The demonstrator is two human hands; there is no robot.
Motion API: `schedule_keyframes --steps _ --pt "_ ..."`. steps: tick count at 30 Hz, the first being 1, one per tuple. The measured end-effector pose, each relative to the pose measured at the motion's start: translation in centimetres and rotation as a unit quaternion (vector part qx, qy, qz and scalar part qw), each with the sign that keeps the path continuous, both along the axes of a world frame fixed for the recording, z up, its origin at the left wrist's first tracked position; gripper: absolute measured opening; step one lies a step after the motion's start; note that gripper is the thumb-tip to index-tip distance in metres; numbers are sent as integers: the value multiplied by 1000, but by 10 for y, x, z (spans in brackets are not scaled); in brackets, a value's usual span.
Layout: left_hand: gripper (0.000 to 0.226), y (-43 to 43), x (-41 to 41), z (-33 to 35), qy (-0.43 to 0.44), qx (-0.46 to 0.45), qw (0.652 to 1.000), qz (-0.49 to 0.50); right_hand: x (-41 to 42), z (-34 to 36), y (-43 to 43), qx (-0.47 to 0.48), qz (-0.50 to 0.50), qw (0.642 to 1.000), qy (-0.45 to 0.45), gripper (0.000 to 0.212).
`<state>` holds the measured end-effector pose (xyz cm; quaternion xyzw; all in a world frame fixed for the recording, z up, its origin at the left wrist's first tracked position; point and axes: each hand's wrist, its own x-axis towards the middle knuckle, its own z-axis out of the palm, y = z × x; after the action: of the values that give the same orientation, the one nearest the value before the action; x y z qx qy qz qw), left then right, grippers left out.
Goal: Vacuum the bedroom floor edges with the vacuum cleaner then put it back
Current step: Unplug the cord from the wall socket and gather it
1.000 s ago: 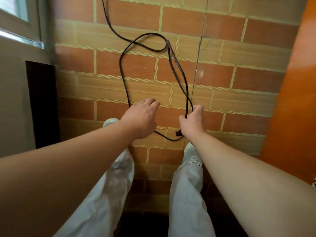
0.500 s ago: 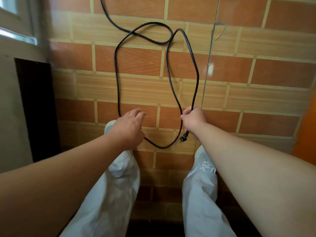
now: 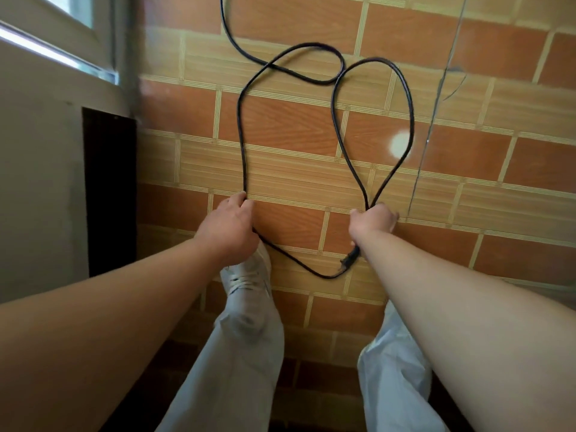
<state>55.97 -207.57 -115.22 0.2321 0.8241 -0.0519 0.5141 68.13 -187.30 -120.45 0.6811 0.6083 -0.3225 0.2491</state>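
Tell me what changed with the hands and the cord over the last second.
The left hand, open and reaching a second ago, has moved outward and taken hold of the black power cord; the hands now sit wider apart. The right hand still grips the gathered cord, with the plug dangling below it. The cord still trails away across the tiled floor.

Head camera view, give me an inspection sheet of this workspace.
Surface: tiled floor, orange and tan, glossy.
Job's things: power cord in loops; plug hangs below right hand; vacuum cleaner not in view.
Clutter: nothing seen.
Grips: left hand holds one cord strand; right hand holds two.
Cables: cord runs off top edge; thin grey line at right, unclear what.
Surroundings: window and grey wall left, dark opening beneath.
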Motion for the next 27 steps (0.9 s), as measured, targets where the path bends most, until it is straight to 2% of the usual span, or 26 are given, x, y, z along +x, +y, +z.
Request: schedule_keyframes --steps 2,8,12,15,19,23,27 --pt "69 -2 -5 -6 -1 -11 1000 18 -2 -4 -1 -4 6 1000 -2 36" --pt "67 -6 -17 -28 -19 -35 999 15 -10 1 -12 -20 93 994 49 33" --pt "62 -6 -10 -34 -40 -20 997 56 -17 5 -20 -31 109 992 54 25" --pt "60 -6 -3 -36 -59 24 994 85 -22 8 -26 -47 116 991 52 24" --pt "59 -6 -1 -35 -108 101 970 192 -31 15 -32 -95 125 985 70 16" --pt "52 9 8 -31 -167 177 950 194 -43 11 -42 -118 142 980 69 25" --pt "51 32 17 -26 -212 214 920 252 -53 11 -47 -124 174 975 53 38"
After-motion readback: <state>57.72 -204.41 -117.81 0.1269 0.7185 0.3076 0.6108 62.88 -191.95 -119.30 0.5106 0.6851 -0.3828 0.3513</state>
